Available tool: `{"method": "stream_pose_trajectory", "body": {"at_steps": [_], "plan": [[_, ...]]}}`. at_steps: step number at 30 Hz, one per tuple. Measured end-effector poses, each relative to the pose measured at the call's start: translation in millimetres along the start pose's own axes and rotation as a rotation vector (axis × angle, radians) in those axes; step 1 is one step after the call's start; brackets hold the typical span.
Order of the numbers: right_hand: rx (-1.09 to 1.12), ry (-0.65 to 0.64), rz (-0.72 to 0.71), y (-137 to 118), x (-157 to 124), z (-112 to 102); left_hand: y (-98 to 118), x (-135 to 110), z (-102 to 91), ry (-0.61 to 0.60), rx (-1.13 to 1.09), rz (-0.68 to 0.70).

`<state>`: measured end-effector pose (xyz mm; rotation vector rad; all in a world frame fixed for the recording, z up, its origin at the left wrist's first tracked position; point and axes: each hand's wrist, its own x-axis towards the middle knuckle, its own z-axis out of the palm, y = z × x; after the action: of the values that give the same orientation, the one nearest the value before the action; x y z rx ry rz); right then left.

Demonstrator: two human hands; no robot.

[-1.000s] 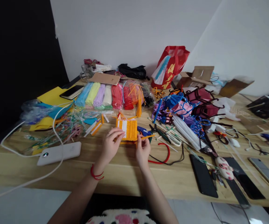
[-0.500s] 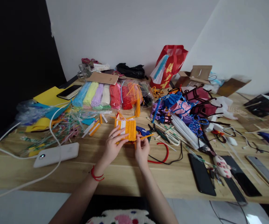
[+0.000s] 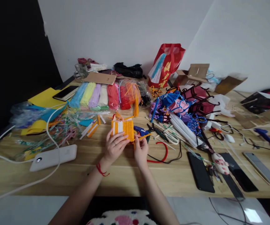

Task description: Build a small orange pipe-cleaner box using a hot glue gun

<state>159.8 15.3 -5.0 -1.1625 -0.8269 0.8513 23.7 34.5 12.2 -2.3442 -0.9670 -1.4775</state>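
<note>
My left hand (image 3: 115,146) is closed around the lower left of an orange and white woven pipe-cleaner piece (image 3: 123,128), held up just above the wooden table (image 3: 125,175). My right hand (image 3: 140,149) pinches a loose orange pipe cleaner (image 3: 144,137) at the piece's lower right corner. A red string bracelet sits on my left wrist. A blue glue gun (image 3: 141,130) lies right behind the piece.
Bundles of coloured pipe cleaners (image 3: 106,95) lie behind. A white power bank (image 3: 54,157) with cable sits at left, a red wire loop (image 3: 160,153) and black phones (image 3: 200,175) at right. A red bag (image 3: 166,65) and cardboard boxes (image 3: 195,73) stand at the back.
The view has drifted so everything sits slightly further left. My left hand has slid lower on the woven piece; my right hand keeps its pinch on the orange strand.
</note>
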Motion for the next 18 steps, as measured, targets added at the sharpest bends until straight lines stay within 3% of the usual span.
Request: {"method": "stream_pose_trajectory", "body": {"at_steps": [10,18], "plan": [[0.011,0.036,0.013,-0.2,1.0,3.1,-4.5,-2.0,-6.5,-0.044,-0.094,-0.093],[0.002,0.045,0.020,2.8,3.3,2.3,-5.0,-3.2,-5.2,-0.082,0.016,0.029]]}}
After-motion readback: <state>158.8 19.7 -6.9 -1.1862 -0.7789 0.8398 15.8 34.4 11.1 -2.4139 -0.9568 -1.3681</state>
